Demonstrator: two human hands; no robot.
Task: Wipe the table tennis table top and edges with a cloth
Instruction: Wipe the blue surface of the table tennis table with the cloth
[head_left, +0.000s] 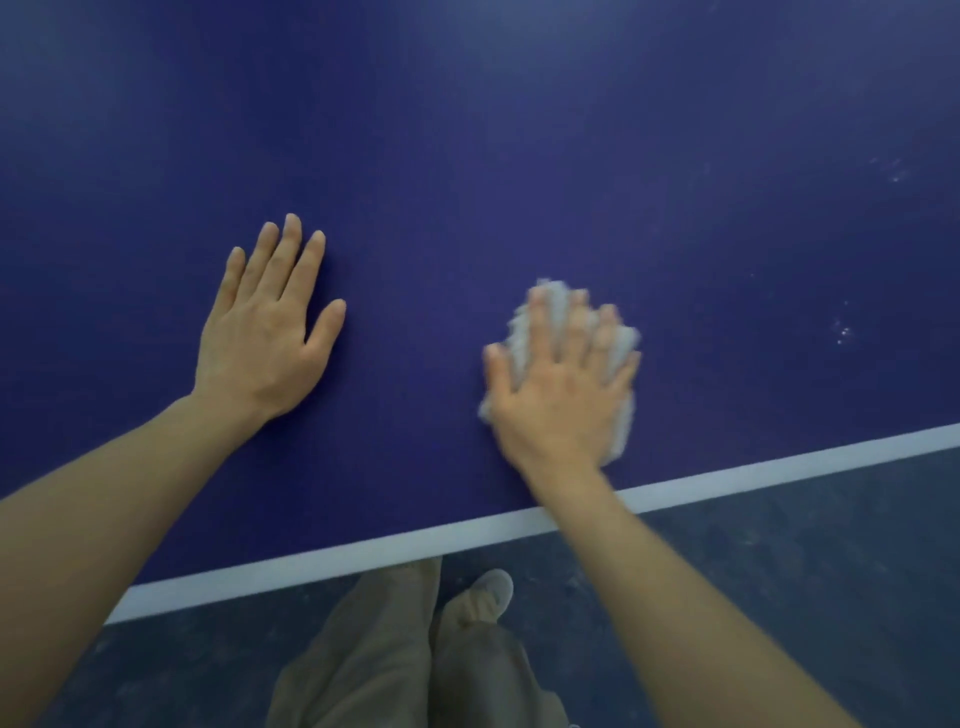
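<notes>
Blue worktop (519, 156) with white edge line (779, 467), dark floor (779, 571) below. Right hand (561, 395) pressing flat, fingers straight, on white cloth (626, 340) near front edge. Left hand (265, 327) resting flat, fingers spread.

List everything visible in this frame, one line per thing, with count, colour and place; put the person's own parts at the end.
table top: one, dark blue, fills the upper and middle view.
edge line: one, white, runs along the table's near edge.
specks: a few, whitish, on the table at right.
cloth: one, white and fluffy, flat on the table under the right hand, blurred.
floor: dark grey, below the table edge.
trousers: khaki, bottom centre.
shoe: one seen, beige, on the floor beside the trouser leg.
left hand: bare, flat on the table, fingers straight, holding nothing.
right hand: bare, straight fingers pressing the cloth down.
</notes>
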